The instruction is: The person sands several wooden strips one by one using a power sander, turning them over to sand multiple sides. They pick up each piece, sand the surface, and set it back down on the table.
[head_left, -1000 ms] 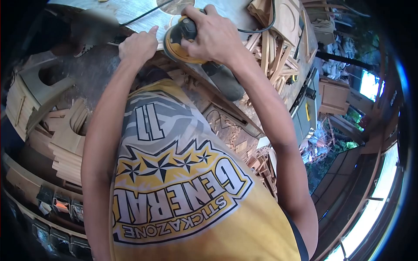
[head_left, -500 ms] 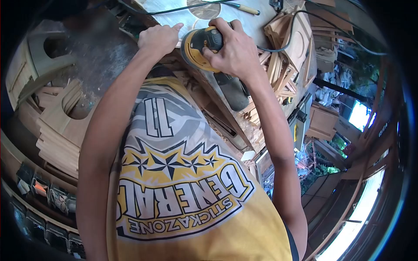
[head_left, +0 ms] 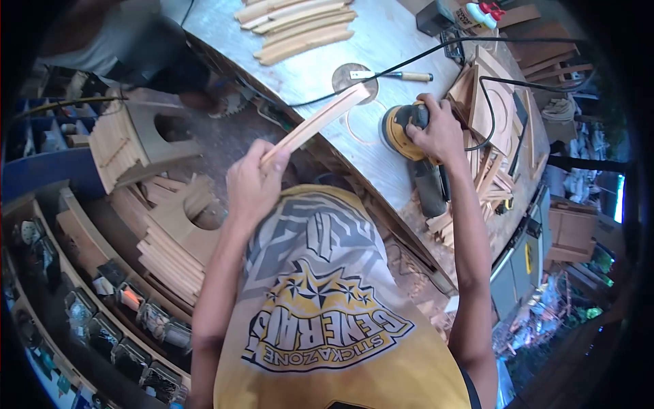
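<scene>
My left hand [head_left: 255,180] is closed around one end of a slim, slightly curved wooden strip [head_left: 320,123], which slants up over the near edge of the workbench [head_left: 266,65]. My right hand [head_left: 439,133] grips the yellow and black sander [head_left: 400,129] from above. The sander is at the right part of the bench top, its dark dust canister [head_left: 428,191] pointing toward me. Beyond the strip's far end lies a chisel-like tool [head_left: 412,76] with a wooden handle, partly over a round brown disc [head_left: 347,76].
Several wooden strips [head_left: 300,27] lie at the bench's far side. Cut wooden pieces [head_left: 490,123] are heaped on the right. A black cord [head_left: 409,63] crosses the bench. Stacked panels [head_left: 180,225] stand at left, near a toothed saw blade [head_left: 236,102] and another person [head_left: 136,48].
The view has shifted, showing more of the bench. My left hand now holds the strip up, clear of the sander. Relative to the bench, the sander has moved right, still in my right hand.
</scene>
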`<state>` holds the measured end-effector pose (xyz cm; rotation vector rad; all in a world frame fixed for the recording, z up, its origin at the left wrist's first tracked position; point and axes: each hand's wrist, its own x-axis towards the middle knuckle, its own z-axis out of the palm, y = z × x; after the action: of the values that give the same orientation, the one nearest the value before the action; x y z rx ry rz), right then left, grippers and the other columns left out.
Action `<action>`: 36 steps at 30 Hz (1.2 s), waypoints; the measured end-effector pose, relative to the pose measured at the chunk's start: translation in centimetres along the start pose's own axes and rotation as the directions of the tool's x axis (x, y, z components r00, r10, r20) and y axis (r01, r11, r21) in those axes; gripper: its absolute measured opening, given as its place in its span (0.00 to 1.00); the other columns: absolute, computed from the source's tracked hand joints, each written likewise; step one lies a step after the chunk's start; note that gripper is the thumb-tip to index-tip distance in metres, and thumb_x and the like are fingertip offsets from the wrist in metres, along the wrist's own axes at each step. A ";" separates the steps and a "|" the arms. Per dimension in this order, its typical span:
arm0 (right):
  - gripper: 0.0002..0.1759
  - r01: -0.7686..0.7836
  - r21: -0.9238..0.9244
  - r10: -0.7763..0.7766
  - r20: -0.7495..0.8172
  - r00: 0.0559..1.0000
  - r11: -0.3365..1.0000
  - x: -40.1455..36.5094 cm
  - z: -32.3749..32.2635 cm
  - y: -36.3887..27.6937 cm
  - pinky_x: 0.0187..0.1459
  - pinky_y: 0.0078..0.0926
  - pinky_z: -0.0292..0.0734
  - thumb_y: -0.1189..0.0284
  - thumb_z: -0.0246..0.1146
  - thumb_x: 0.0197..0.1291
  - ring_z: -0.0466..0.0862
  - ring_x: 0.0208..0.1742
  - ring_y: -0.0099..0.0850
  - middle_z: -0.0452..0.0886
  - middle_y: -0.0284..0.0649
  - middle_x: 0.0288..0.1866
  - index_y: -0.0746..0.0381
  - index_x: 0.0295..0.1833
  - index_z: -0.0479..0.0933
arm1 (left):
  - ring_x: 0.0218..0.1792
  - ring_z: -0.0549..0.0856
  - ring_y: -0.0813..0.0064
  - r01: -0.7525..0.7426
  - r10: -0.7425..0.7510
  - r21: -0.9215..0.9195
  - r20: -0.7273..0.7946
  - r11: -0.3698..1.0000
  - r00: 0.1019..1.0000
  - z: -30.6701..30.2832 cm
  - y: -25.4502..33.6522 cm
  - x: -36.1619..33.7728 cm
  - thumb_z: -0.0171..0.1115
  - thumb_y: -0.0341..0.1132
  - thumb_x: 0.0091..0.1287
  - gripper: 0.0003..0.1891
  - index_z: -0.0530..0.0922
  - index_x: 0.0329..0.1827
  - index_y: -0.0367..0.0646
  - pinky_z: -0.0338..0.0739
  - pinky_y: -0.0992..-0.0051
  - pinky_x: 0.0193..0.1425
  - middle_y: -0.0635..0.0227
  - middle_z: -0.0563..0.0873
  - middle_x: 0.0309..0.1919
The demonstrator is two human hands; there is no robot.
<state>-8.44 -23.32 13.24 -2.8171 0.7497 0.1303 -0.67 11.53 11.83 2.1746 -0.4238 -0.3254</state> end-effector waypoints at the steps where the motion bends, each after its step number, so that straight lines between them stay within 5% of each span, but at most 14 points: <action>1: 0.35 0.003 0.013 -0.004 0.027 1.000 1.000 0.1 0.3 -0.1 0.58 0.53 0.82 0.59 0.71 0.52 0.85 0.55 0.60 0.78 0.55 0.57 0.47 0.69 0.75 | 0.29 0.86 0.60 -0.017 0.017 -0.056 -0.001 0.998 1.000 -0.4 1.3 -0.1 0.61 0.48 0.79 0.18 0.83 0.47 0.39 0.79 0.63 0.37 0.54 0.83 0.25; 2: 0.36 0.036 0.002 -0.036 0.019 0.999 0.999 0.3 0.8 -0.1 0.57 0.53 0.82 0.60 0.72 0.51 0.85 0.54 0.59 0.78 0.54 0.57 0.49 0.69 0.75 | 0.29 0.85 0.71 -0.036 0.036 -0.114 -0.002 0.993 0.999 -0.6 2.5 -0.2 0.62 0.44 0.80 0.16 0.84 0.50 0.38 0.79 0.68 0.36 0.59 0.85 0.27; 3: 0.36 0.034 0.019 -0.034 0.006 0.999 0.999 0.4 0.9 -0.2 0.57 0.53 0.82 0.60 0.72 0.51 0.85 0.54 0.59 0.78 0.54 0.57 0.49 0.68 0.75 | 0.29 0.85 0.71 -0.057 0.056 -0.096 -0.014 0.994 0.998 -0.5 3.7 -0.3 0.62 0.44 0.80 0.16 0.84 0.50 0.38 0.79 0.68 0.36 0.59 0.85 0.27; 5: 0.36 0.055 0.020 -0.054 -0.027 0.998 0.998 0.9 1.5 -0.3 0.55 0.53 0.83 0.62 0.73 0.50 0.85 0.52 0.59 0.78 0.55 0.56 0.49 0.68 0.75 | 0.33 0.81 0.81 0.016 0.003 -0.499 0.036 0.867 0.999 -0.3 5.9 -0.6 0.58 0.44 0.83 0.20 0.82 0.60 0.33 0.77 0.75 0.38 0.67 0.85 0.34; 9: 0.36 0.101 0.085 -0.094 -0.083 0.992 0.991 1.1 1.5 -0.6 0.51 0.54 0.83 0.65 0.73 0.50 0.84 0.49 0.58 0.76 0.55 0.57 0.48 0.68 0.73 | 0.41 0.86 0.73 -0.120 0.142 -0.587 -0.008 0.801 0.990 0.0 9.7 -1.0 0.58 0.46 0.83 0.23 0.80 0.63 0.31 0.82 0.72 0.50 0.58 0.89 0.42; 15: 0.35 0.139 0.143 -0.120 -0.135 0.984 0.980 1.1 2.1 0.1 0.45 0.53 0.84 0.68 0.75 0.49 0.83 0.49 0.58 0.74 0.55 0.55 0.47 0.66 0.74 | 0.50 0.87 0.66 -0.068 0.172 -0.733 0.068 0.677 0.983 0.9 12.4 -1.1 0.58 0.40 0.81 0.22 0.78 0.69 0.31 0.82 0.64 0.59 0.54 0.87 0.48; 21: 0.35 0.158 0.124 -0.142 -0.130 0.981 0.980 0.8 2.1 0.9 0.42 0.51 0.85 0.67 0.77 0.49 0.83 0.49 0.56 0.74 0.53 0.53 0.47 0.64 0.72 | 0.51 0.87 0.62 -0.027 0.162 -0.834 0.075 0.551 0.984 2.7 15.6 -1.1 0.58 0.37 0.81 0.21 0.76 0.69 0.30 0.82 0.62 0.61 0.52 0.87 0.49; 27: 0.35 0.178 0.124 -0.163 -0.120 0.979 0.976 0.2 2.2 1.5 0.42 0.49 0.86 0.66 0.78 0.49 0.83 0.50 0.54 0.73 0.51 0.54 0.47 0.64 0.71 | 0.55 0.89 0.57 0.018 0.068 -0.799 0.073 0.601 0.995 4.0 18.1 -1.0 0.63 0.32 0.76 0.20 0.73 0.65 0.30 0.81 0.57 0.68 0.49 0.86 0.53; 30: 0.36 0.195 0.117 -0.179 -0.137 0.974 0.974 -0.1 2.3 1.7 0.43 0.48 0.87 0.65 0.77 0.50 0.82 0.50 0.53 0.73 0.51 0.54 0.48 0.65 0.71 | 0.59 0.88 0.58 -0.007 0.138 -0.864 0.072 0.503 0.988 4.8 18.1 -0.4 0.62 0.25 0.75 0.18 0.71 0.65 0.31 0.82 0.59 0.69 0.47 0.86 0.56; 36: 0.38 0.184 0.133 -0.168 -0.125 0.978 0.974 -0.7 2.1 2.0 0.45 0.48 0.86 0.66 0.78 0.48 0.82 0.50 0.52 0.73 0.51 0.54 0.47 0.67 0.72 | 0.60 0.87 0.61 -0.044 0.173 -0.854 0.054 0.518 0.984 5.2 19.0 0.6 0.63 0.26 0.75 0.19 0.70 0.66 0.31 0.81 0.60 0.69 0.46 0.85 0.58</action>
<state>-10.12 -24.14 10.93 -2.7529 0.5043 -0.1094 -5.60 -3.09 24.06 1.1315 -0.3592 -0.4864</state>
